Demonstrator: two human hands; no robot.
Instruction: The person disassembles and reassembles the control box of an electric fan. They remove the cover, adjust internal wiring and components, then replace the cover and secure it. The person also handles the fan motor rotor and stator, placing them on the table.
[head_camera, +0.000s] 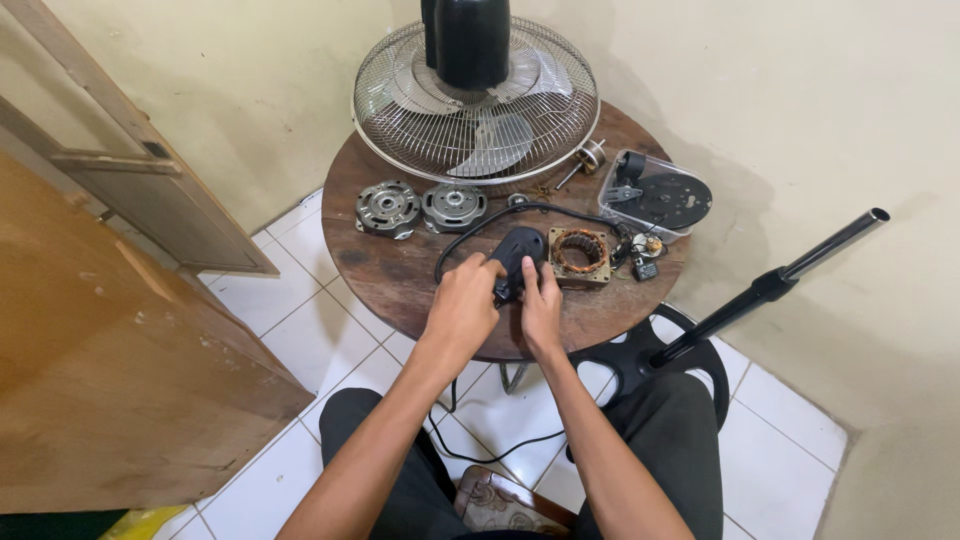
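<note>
In the head view, one round wooden table (400, 270) carries everything, and the places below are told from the one copper-wound stator (578, 255) lying on it. Just to the left of the stator lies one black plastic housing (517, 250), and both hands are on it; the left hand (462, 305) closes its grip on the housing's near left side, fingers curled around the edge; the right hand (541, 300) presses on its near right side with fingers bent down against it, so that its grip also closes on the housing. One black cord (470, 235) arcs from behind the housing and drops off the near edge of the table.

Further left of the stator lie two grey metal end covers (388, 208), side by side and touching or nearly so. Behind the stator stands one wire fan guard (400, 120) with pale blades inside and one black motor shell (472, 40) in front of its middle. To the right of the stator sits a cluster of small wired parts (645, 257), too small to count; behind those lies one clear plastic tray (690, 228) holding a black round plate (675, 200). One rotor shaft (585, 160) lies behind the stator, near the guard's rim.

Right of the stator and off the table, one black stand pole (780, 280) slants up from one black floor base (640, 355).
</note>
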